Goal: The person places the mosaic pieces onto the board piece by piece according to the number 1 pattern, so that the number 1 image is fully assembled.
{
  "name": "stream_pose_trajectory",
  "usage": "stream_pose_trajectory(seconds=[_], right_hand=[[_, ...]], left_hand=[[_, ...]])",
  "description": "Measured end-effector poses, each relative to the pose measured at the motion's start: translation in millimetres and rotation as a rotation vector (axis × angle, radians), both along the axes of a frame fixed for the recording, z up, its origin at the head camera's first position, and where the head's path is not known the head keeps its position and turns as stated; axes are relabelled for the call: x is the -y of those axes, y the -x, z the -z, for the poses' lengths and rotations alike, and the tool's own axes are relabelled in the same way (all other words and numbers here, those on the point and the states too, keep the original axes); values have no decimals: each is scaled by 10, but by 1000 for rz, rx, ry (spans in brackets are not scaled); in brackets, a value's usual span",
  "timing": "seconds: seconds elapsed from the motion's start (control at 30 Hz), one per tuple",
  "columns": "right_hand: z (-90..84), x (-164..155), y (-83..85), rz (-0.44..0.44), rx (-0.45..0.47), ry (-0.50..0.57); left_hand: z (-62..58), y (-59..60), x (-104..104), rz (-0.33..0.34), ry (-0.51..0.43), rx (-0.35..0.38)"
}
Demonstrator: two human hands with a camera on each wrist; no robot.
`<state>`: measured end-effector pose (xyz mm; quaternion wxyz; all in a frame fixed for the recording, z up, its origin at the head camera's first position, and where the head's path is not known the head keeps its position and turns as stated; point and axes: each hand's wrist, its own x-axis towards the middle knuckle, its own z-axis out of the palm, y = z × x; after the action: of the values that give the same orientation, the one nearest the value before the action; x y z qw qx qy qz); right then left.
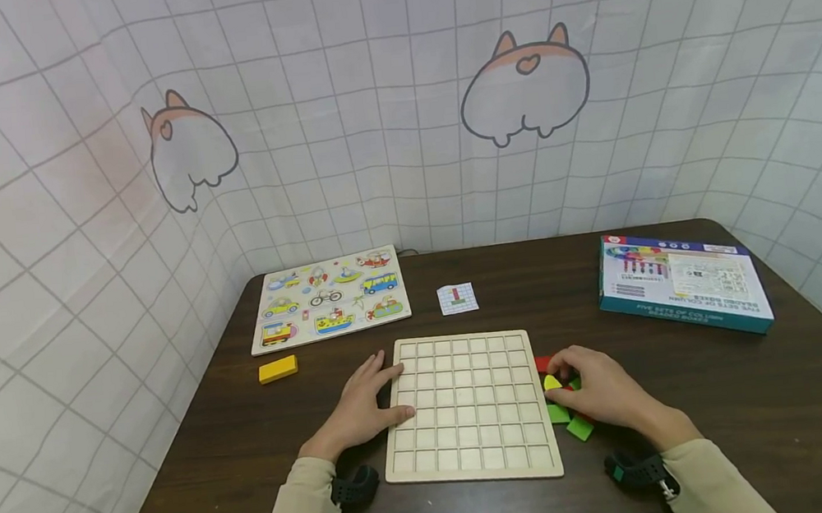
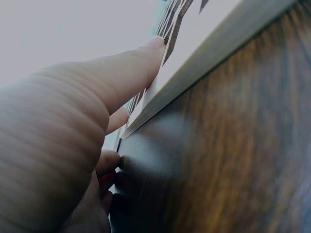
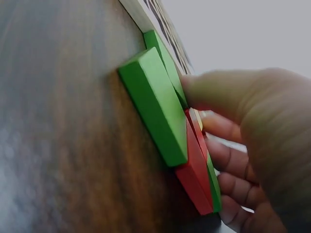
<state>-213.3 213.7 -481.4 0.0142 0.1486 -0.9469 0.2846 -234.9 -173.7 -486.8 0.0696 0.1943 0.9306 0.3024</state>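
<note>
Near the front edge of the dark wooden table, the person's two sleeved forearms are reaching in from the bottom, each with a dark wrist strap. Between them the wooden grid board is lying flat, its square cells all showing bare.

The left hand is resting on the board's left edge, fingers fairly straight and a little apart, with the thumb lying against the rim; it is steadying the board, not gripping it.

The right hand is working just beside the board's right edge, its fingers curling over a small heap of coloured blocks. The fingertips are pinching a yellow piece, while a green block and a red block are lying stacked and touching under the hand.

This looks like the picking stage: a piece is being chosen from the heap. The next move would probably call for lifting it clear and lining it up squarely with the cells.

Farther left, a yellow block is lying alone. Toward the far edge a vehicle peg puzzle, a small pattern card and, by the far right corner, the teal box are sitting. The box's printing is too small and inverted to read reliably.
</note>
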Motion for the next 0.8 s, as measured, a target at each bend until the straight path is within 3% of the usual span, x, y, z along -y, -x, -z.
stream_pose_trajectory(seconds=[0.17, 0.8], right_hand=[[-11, -10, -3, 52, -13, -17], [-20, -63, 10, -9, -36, -17]], left_hand=[[2, -6, 7, 1, -6, 2], [1, -2, 3, -9, 2, 5]])
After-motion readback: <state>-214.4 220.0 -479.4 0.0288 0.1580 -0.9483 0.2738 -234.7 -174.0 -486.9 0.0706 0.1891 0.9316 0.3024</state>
